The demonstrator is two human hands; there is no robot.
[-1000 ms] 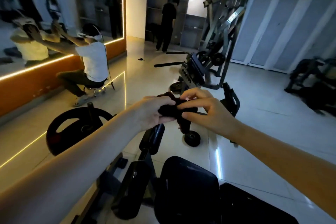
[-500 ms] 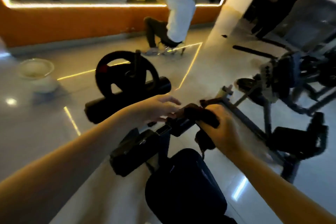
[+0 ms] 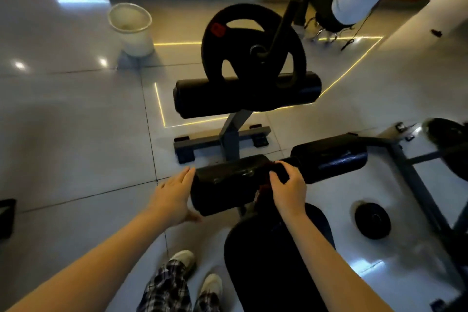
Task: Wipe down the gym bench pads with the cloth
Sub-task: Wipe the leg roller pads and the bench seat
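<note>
Cloth (image 3: 280,169) under right hand (image 3: 288,191) — left hand (image 3: 173,197) at pad (image 3: 225,185) end

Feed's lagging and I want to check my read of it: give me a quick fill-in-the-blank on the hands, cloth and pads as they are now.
1. The right hand grips the cloth at the near roller's ___ end.
2. The left hand lies open against that roller's ___ end.
3. The plate beyond the far roller bears a ___ label.
4. The bin on the floor is ___ in colour.

Missing words: right; left; red; white.
</note>
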